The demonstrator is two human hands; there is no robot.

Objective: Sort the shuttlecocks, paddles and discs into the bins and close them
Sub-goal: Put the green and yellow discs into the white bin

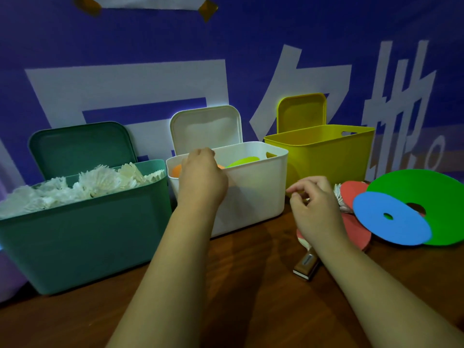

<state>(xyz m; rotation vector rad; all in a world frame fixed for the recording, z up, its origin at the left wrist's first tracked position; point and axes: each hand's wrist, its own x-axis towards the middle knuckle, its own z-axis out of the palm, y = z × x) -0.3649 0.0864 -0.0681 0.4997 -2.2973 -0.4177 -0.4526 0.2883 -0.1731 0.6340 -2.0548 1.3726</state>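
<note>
My left hand [200, 177] reaches over the front rim of the white bin [256, 187], fingers curled down on an orange disc [175, 169]; the fingertips are hidden. A lime disc [243, 160] leans inside the same bin. My right hand [316, 204] hovers with loosely curled fingers, holding nothing, above a red paddle [356, 232] whose wooden handle [306, 264] points toward me. To its right lie a shuttlecock [339, 197], a second red paddle [354, 192], a blue disc [371, 209] and a big green disc [426, 192]. The green bin [75, 234] holds several white shuttlecocks [95, 182].
A yellow bin [326, 156] stands behind and right of the white one. Each bin's lid leans against the blue banner wall: green lid [80, 146], white lid [206, 126], yellow lid [301, 111]. The brown wooden table [226, 285] runs toward me.
</note>
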